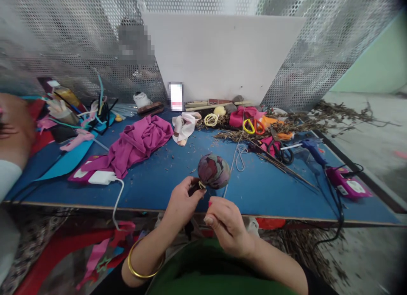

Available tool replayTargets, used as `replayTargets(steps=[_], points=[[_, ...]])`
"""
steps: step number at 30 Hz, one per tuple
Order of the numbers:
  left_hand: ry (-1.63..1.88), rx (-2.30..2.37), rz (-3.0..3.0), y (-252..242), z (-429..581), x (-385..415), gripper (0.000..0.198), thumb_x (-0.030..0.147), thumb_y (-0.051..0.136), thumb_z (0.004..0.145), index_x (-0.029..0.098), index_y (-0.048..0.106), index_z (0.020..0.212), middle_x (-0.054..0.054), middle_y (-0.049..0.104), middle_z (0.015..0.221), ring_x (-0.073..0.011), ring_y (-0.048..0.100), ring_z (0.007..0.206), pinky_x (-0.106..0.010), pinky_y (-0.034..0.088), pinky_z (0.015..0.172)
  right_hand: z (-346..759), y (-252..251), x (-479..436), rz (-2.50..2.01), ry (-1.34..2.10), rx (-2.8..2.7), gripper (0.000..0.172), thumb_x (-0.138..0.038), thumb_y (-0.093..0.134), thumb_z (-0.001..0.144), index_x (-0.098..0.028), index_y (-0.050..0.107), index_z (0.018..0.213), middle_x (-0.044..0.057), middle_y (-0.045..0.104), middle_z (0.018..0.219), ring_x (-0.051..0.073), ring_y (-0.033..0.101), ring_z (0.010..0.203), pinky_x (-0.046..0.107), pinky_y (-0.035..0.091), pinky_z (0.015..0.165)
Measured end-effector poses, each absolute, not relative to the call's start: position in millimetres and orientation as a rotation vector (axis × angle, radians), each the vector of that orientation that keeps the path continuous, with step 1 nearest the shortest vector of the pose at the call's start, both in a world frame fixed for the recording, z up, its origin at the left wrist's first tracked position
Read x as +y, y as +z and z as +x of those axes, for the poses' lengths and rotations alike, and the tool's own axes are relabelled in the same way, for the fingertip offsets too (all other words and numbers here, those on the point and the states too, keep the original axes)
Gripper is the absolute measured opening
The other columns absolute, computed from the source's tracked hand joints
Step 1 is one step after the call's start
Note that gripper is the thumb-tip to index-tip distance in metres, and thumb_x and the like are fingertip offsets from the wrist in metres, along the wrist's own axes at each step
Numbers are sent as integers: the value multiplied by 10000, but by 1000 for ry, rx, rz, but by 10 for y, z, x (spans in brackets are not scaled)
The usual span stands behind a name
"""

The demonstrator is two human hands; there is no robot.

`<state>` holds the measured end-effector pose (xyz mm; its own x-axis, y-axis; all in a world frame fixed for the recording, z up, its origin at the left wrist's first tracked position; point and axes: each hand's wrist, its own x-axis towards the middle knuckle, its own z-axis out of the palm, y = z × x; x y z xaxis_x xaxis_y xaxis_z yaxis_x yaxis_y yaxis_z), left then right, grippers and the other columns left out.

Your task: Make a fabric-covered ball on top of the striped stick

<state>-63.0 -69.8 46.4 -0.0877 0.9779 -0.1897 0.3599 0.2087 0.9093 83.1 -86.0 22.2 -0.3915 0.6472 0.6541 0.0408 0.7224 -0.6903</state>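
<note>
From afar I saw the left hand [184,200] grip a cloth ball [213,171] by its tied neck [202,184], presumably for steadiness, the right hand [227,223] curled alongside, contents unclear.

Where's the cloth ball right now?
In the head view, the cloth ball is slightly right of middle, held in the left hand, beyond the right hand and over the blue table.

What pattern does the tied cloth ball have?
The cloth ball has maroon, purple and grey-green patches; head view.
</note>
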Motion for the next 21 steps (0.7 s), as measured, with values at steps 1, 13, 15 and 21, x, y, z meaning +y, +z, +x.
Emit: replayTargets(steps=[1, 13, 15, 21], points=[[873, 1590, 1300, 450, -648, -692, 209, 306, 577, 706, 169, 608, 862, -25, 678, 753, -203, 612, 730, -312, 460, 722, 850, 238, -830, -524, 759, -1910, 288, -240, 387, 978, -200, 426, 696, -23, 400, 597, 127, 374, 571, 259, 316, 541], [484, 1563, 1613, 565, -687, -773, 85, 224, 546, 748, 211, 565, 830, -15, 631, 784, -213, 557, 763, -296, 355, 677, 1125, 861, -49, -593, 608, -2356, 293, -257, 439, 964, -178, 568, 713, 29, 531, 748, 124, 464, 643, 234, 372, 568], [416, 1522, 1639, 595, -650, -812, 74, 221, 543, 746, 208, 565, 815, -24, 640, 800, -218, 559, 779, -297, 347, 678, 1049, 835, 122, -504, 806, -2344, 315, -267, 473, 954, -174, 562, 667, 18, 531, 706, 129, 501, 681, 239, 405, 626], [359, 1369, 1674, 758, -605, -897, 94, 183, 560, 724, 217, 565, 811, 13, 614, 759, -186, 529, 743, -276, 339, 659, 871, 439, 390, -406, 1524, -2125, 408, -464, 586, 867, -135, 625, 629, -12, 581, 614, 83, 502, 533, 214, 411, 516]])
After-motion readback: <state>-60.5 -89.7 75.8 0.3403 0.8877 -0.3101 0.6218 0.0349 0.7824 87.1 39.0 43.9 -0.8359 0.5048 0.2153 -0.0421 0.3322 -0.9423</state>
